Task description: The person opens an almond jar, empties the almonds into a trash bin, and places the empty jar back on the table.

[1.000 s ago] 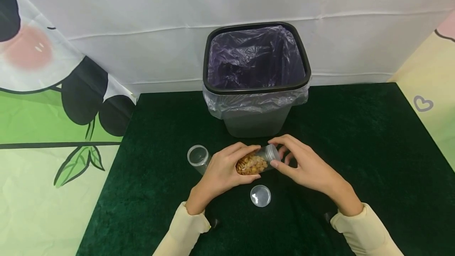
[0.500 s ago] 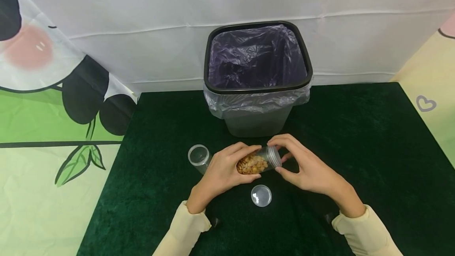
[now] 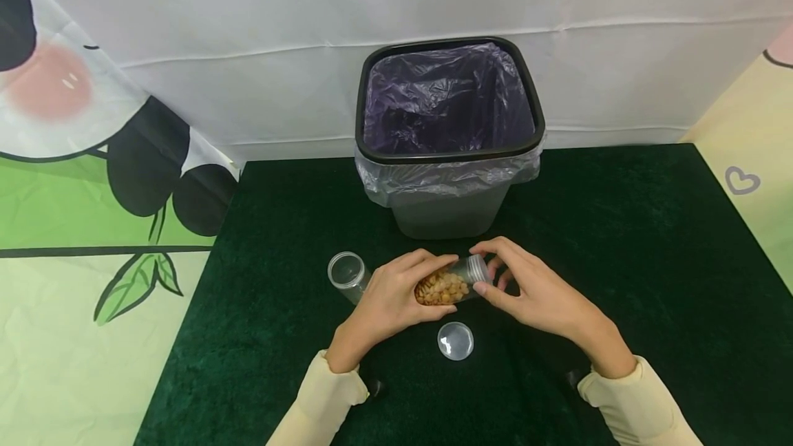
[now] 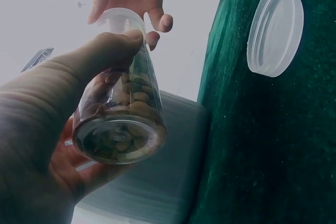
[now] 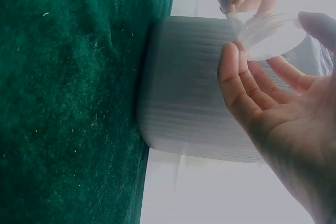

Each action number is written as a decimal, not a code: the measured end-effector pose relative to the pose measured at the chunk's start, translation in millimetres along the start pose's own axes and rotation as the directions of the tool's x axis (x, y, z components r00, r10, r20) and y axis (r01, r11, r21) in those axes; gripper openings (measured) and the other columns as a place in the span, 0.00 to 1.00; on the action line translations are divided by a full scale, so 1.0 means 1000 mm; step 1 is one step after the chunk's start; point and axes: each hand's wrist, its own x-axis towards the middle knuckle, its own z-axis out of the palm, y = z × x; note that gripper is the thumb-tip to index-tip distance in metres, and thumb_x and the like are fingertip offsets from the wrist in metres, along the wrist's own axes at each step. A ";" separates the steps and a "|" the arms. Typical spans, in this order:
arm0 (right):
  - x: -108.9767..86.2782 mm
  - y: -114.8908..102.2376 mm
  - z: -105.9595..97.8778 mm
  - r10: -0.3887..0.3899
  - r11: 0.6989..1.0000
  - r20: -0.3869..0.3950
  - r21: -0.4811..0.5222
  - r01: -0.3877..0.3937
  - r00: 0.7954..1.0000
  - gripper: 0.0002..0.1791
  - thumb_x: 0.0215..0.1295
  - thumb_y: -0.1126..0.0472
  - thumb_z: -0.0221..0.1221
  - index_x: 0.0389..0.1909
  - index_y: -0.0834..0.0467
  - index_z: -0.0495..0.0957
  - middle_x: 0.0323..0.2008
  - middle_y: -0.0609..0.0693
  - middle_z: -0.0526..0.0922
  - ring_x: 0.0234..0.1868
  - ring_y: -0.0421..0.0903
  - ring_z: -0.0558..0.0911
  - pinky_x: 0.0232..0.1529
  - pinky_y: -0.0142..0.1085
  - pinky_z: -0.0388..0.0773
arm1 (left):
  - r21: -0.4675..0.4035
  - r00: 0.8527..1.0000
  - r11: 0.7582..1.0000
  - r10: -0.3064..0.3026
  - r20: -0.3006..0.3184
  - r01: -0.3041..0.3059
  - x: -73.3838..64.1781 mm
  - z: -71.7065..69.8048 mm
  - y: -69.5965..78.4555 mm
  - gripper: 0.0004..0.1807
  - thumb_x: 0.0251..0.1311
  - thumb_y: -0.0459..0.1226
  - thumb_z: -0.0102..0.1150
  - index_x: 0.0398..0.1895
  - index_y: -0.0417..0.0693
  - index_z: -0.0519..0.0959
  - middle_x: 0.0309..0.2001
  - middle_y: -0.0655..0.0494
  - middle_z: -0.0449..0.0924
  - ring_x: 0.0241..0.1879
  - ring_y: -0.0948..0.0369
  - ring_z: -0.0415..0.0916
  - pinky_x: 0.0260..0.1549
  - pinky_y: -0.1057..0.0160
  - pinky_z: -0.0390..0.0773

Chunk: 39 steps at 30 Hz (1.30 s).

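My left hand (image 3: 387,298) grips a clear plastic jar (image 3: 460,270), tilted on its side with its mouth to the right. Small golden-brown nut-like pieces (image 3: 440,288) fill its lower part. A translucent screw lid (image 5: 275,36) sits at the mouth, and the curled fingers and thumb of my right hand (image 3: 526,288) hold its edge. In the left wrist view the jar base (image 4: 119,137) faces the camera. A second clear jar (image 3: 347,274) stands uncovered left of my left hand, partly hidden by it. Another translucent lid (image 3: 455,341) lies on the cloth in front of the hands.
A grey bin (image 3: 449,215) with a black rim and a purplish plastic liner stands just beyond the hands. Dark green cloth (image 3: 619,239) covers the table. Behind it hangs a white sheet (image 3: 279,74), with printed cloth at both sides.
The right fingers loosened and shifted round the lid, then closed on its edge again with the thumb back on it. The left hand and its jar stayed nearly in place.
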 end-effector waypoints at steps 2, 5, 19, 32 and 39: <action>0.000 0.000 0.000 -0.017 1.000 0.002 0.005 0.017 1.000 0.27 0.73 0.52 0.65 0.68 0.43 0.67 0.56 0.45 0.76 0.46 0.46 0.81 0.40 0.37 0.85 | 0.001 1.000 1.000 -0.002 0.004 0.002 0.000 0.000 0.000 0.38 0.52 0.51 0.81 0.68 0.59 0.79 0.50 0.61 0.82 0.44 0.67 0.80 0.46 0.66 0.84; -0.001 0.000 0.000 -0.041 0.999 0.003 0.003 0.041 0.999 0.30 0.71 0.55 0.67 0.69 0.42 0.66 0.61 0.44 0.73 0.47 0.42 0.80 0.42 0.38 0.86 | 0.000 1.000 1.000 -0.004 0.006 0.004 0.001 0.001 0.000 0.38 0.52 0.52 0.81 0.68 0.59 0.79 0.50 0.61 0.81 0.45 0.67 0.80 0.46 0.65 0.85; -0.002 0.000 -0.001 0.014 0.999 0.019 -0.044 -0.013 1.000 0.36 0.72 0.44 0.64 0.76 0.39 0.60 0.64 0.44 0.72 0.50 0.44 0.80 0.47 0.42 0.85 | -0.006 1.000 1.000 0.009 0.000 -0.009 0.000 0.002 -0.001 0.38 0.52 0.52 0.81 0.68 0.58 0.79 0.49 0.61 0.81 0.44 0.67 0.80 0.46 0.65 0.85; -0.001 0.002 0.000 0.003 1.000 0.023 0.009 -0.003 1.000 0.27 0.74 0.49 0.64 0.69 0.43 0.67 0.57 0.47 0.77 0.47 0.45 0.81 0.41 0.39 0.85 | -0.018 1.000 1.000 0.011 0.001 -0.011 0.001 0.002 0.000 0.38 0.52 0.51 0.81 0.68 0.59 0.79 0.49 0.61 0.81 0.44 0.67 0.80 0.45 0.66 0.84; -0.003 0.002 -0.001 -0.070 0.997 0.016 0.040 0.069 0.997 0.37 0.67 0.60 0.70 0.72 0.42 0.64 0.65 0.45 0.72 0.56 0.44 0.81 0.53 0.39 0.86 | -0.017 1.000 1.000 0.009 0.006 -0.009 0.000 0.002 -0.001 0.38 0.52 0.51 0.81 0.68 0.59 0.79 0.49 0.61 0.81 0.44 0.67 0.80 0.45 0.66 0.84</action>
